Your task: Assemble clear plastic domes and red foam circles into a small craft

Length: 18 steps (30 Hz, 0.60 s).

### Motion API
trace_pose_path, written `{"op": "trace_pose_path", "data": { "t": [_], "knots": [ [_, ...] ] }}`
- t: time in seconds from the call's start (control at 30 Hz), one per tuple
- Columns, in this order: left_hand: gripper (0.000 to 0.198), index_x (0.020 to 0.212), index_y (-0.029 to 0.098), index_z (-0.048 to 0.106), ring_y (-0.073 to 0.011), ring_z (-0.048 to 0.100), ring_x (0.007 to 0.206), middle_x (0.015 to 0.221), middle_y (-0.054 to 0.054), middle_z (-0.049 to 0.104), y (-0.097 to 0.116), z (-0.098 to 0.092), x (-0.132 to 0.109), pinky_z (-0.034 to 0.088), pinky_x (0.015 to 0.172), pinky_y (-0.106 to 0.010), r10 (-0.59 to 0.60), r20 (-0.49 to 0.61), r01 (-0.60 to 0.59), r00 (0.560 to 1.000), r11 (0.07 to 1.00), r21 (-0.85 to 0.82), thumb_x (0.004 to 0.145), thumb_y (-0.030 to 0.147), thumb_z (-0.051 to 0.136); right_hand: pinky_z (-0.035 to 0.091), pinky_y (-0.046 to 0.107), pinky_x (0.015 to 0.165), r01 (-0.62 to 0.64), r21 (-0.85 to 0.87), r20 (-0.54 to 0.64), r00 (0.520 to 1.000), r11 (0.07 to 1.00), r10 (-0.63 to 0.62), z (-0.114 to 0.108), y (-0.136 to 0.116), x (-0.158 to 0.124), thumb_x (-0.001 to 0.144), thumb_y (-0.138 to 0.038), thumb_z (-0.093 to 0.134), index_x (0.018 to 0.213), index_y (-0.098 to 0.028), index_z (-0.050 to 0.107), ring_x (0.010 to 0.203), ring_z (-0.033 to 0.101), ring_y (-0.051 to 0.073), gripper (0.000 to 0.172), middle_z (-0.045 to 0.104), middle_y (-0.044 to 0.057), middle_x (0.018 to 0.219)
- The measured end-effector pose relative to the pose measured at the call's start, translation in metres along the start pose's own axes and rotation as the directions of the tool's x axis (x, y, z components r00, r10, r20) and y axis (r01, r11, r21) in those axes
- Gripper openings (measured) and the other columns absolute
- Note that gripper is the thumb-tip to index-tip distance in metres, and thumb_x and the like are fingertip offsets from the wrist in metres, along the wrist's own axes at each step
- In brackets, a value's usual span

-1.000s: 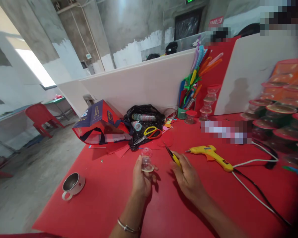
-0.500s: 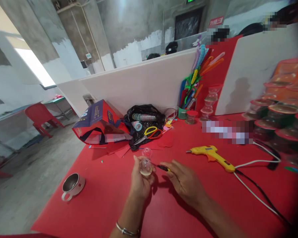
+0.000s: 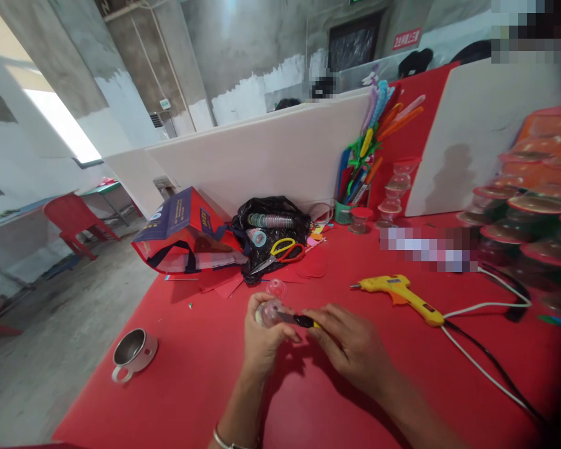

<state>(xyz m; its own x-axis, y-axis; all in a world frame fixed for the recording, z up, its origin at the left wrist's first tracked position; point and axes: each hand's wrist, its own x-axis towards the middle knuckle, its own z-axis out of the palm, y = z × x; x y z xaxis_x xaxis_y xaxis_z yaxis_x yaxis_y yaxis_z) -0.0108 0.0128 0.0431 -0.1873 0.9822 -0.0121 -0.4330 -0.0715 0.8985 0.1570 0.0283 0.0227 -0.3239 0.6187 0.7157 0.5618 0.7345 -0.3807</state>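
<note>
My left hand [image 3: 260,344] is closed around a small clear plastic cup [image 3: 266,313], which lies tilted in the fingers. In my right hand [image 3: 348,340] is a craft knife [image 3: 303,320] with a black and yellow handle, gripped between thumb and fingers. Its blade points left and meets the right side of the cup; whether it has cut in cannot be made out. Just beyond my left hand a clear plastic lid-like piece [image 3: 276,287] rests on the red table [image 3: 206,386].
A yellow glue gun [image 3: 402,296] with its cord lies to the right. Left stands a cup with a handle [image 3: 134,354]. Scissors [image 3: 280,252] lie on a black plastic bag [image 3: 266,209] beside a red and blue bag [image 3: 177,231]. Clear containers [image 3: 533,231] are stacked at right.
My left hand has turned the cup, tipping it to the left. The knife has moved left, and its blade now reaches the cup's side.
</note>
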Motion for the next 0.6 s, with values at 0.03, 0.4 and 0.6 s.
{"op": "trace_pose_path", "data": {
  "t": [0.03, 0.4, 0.6],
  "knots": [
    [0.056, 0.091, 0.022, 0.052, -0.0153, 0.064, 0.057, 0.073, 0.002, 0.069, 0.0009, 0.0003, -0.0003, 0.056, 0.048, -0.025, 0.013, -0.010, -0.013, 1.000, 1.000, 0.029, 0.047, 0.011, 0.084, 0.049, 0.026, 0.063, 0.007, -0.004, -0.008, 1.000, 1.000, -0.007, -0.0002, -0.0001, 0.0003, 0.098, -0.033, 0.048, 0.104, -0.021, 0.070, 0.071, 0.064, 0.015, 0.026, 0.068, 0.004, 0.081],
    [0.054, 0.091, 0.021, 0.056, -0.0142, 0.065, 0.056, 0.078, 0.001, 0.072, -0.0004, 0.0000, -0.0005, 0.054, 0.054, -0.025, 0.078, -0.096, -0.069, 0.992, 0.993, 0.097, 0.047, 0.003, 0.081, 0.050, 0.025, 0.064, 0.029, 0.001, -0.027, 0.999, 1.000, -0.029, -0.0033, 0.0001, 0.0011, 0.097, -0.030, 0.052, 0.104, -0.020, 0.070, 0.071, 0.064, 0.014, 0.022, 0.069, 0.005, 0.082],
    [0.055, 0.091, 0.021, 0.057, -0.0121, 0.064, 0.055, 0.079, 0.002, 0.071, 0.0010, 0.0025, -0.0014, 0.053, 0.054, -0.024, 0.084, -0.134, -0.074, 0.987, 0.994, 0.079, 0.046, -0.001, 0.080, 0.051, 0.026, 0.063, -0.007, 0.028, -0.002, 1.000, 1.000, 0.007, -0.0044, -0.0008, 0.0012, 0.096, -0.031, 0.052, 0.103, -0.020, 0.070, 0.069, 0.064, 0.014, 0.023, 0.069, 0.005, 0.079]
  ]
}}
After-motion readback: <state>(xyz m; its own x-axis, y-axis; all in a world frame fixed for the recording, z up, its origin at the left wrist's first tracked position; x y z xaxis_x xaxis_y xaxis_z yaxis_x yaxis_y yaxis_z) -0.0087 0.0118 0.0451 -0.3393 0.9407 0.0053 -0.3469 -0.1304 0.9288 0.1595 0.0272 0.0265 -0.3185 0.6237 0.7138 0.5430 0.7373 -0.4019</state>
